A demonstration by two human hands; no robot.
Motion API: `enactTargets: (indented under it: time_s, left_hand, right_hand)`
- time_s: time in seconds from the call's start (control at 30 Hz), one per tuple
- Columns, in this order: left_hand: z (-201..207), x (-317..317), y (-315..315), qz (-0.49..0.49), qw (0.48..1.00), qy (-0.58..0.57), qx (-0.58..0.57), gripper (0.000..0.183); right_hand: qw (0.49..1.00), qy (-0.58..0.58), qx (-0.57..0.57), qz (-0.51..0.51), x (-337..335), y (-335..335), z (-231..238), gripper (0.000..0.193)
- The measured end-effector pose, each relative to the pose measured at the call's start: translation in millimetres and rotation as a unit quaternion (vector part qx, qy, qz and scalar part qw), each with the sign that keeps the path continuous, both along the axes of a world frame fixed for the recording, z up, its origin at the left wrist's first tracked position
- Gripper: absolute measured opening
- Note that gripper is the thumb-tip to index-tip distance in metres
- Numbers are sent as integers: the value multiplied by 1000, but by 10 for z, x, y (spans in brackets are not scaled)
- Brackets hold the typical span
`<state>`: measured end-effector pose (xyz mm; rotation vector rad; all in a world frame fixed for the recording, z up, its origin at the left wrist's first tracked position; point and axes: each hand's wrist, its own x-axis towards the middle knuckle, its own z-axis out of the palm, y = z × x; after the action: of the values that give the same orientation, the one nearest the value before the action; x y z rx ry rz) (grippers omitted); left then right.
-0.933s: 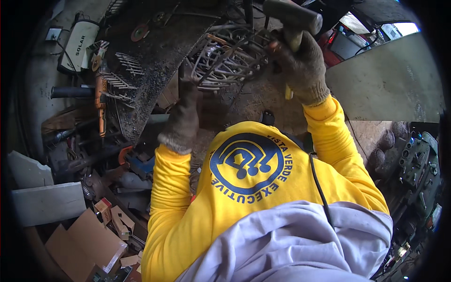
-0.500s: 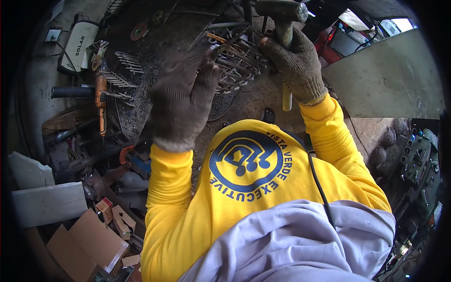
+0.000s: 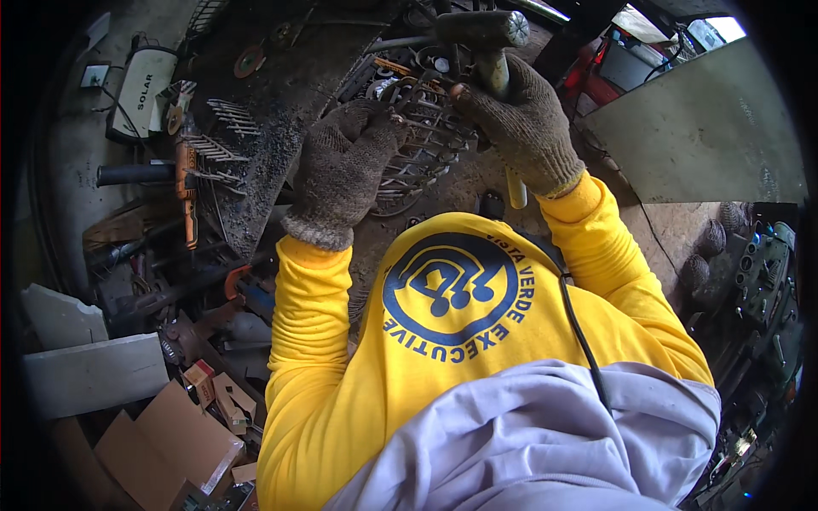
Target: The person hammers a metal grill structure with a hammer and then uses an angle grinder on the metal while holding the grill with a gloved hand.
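My right hand [image 3: 526, 128], in a brown knitted glove, is wrapped round the handle of a hammer [image 3: 484, 31]. The hammer's heavy metal head points up and away, and the pale handle end [image 3: 515, 189] sticks out below the palm. My left hand [image 3: 345, 162], gloved the same way, has its fingers curled at the left edge of a frame of short metal rods [image 3: 426, 140]. Exactly which part the left fingers grip is hidden. The rod frame lies between my hands, left of and below the hammer head.
On the dark metal sheet at left lie more rod pieces [image 3: 234, 117] near an orange angle grinder [image 3: 186, 187]. A cardboard box [image 3: 170, 439] stands lower left. A large flat panel [image 3: 707, 128] fills the right, above a green machine [image 3: 758, 281]. A container of small metal parts sits behind the frame.
My left hand, blurred before, has moved slightly down and its fingers have curled at the rod frame. My right hand and the hammer have shifted a little left.
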<state>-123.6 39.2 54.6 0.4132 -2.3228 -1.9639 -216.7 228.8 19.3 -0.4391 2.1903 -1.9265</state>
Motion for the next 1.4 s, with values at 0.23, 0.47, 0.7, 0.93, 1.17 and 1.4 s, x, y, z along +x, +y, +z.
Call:
enactTargets:
  time_s: [0.23, 0.47, 0.7, 0.93, 1.17, 1.4]
  left_hand:
    - [-141, 148, -73, 43, 994, 53, 86, 20]
    - [-147, 270, 35, 30, 936, 126, -327, 21]
    - [-153, 276, -79, 85, 876, 157, -447, 25]
    - [-51, 250, -104, 80, 890, 127, -430, 25]
    - [-98, 227, -196, 86, 886, 142, -432, 22]
    - [-172, 172, -270, 93, 862, 197, -457, 23]
  right_hand:
    - [998, -49, -13, 24, -41, 15, 25, 35]
    - [989, -133, -61, 32, -79, -17, -6, 35]
    - [995, 78, 51, 21, -13, 18, -135, 33]
    - [982, 159, 68, 80, 295, 67, -276, 35]
    - [978, 205, -32, 20, 206, 65, -227, 38]
    - [963, 192, 82, 168, 128, 205, 151, 29]
